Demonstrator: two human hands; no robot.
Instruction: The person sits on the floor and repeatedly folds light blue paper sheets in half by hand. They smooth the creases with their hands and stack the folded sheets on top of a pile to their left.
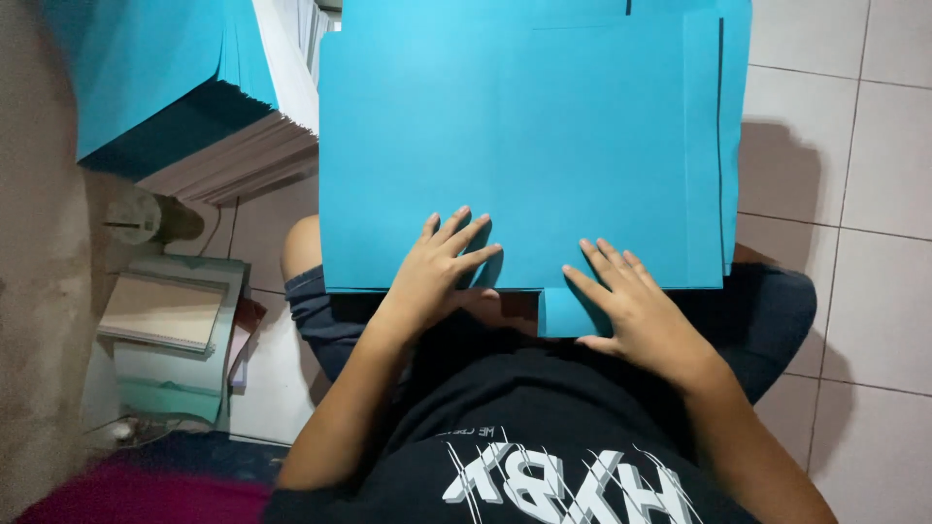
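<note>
**Two flat hands on blue sheets**

While both palms lie open, nothing is gripped: the left hand (pixel 437 267) rests with spread fingers on the near edge of the big blue sheet (pixel 515 146), and the right hand (pixel 626 301) presses flat where that edge meets a small blue tab (pixel 561 312) sticking out beneath it. The sheet lies across the person's lap, smooth, matte and rectangular. At least two more sheets show under it as stepped edges (pixel 730 126) along its right side. Past those edges, pale floor tiles (pixel 854 194) leave open room to the right. Leftward it is crowded: one tall stack (pixel 184 97) of blue-topped paper with white edges stands close to the sheet's left edge, and one spiral notebook (pixel 160 311) lies on a pale green folder (pixel 180 378) below it.
</note>
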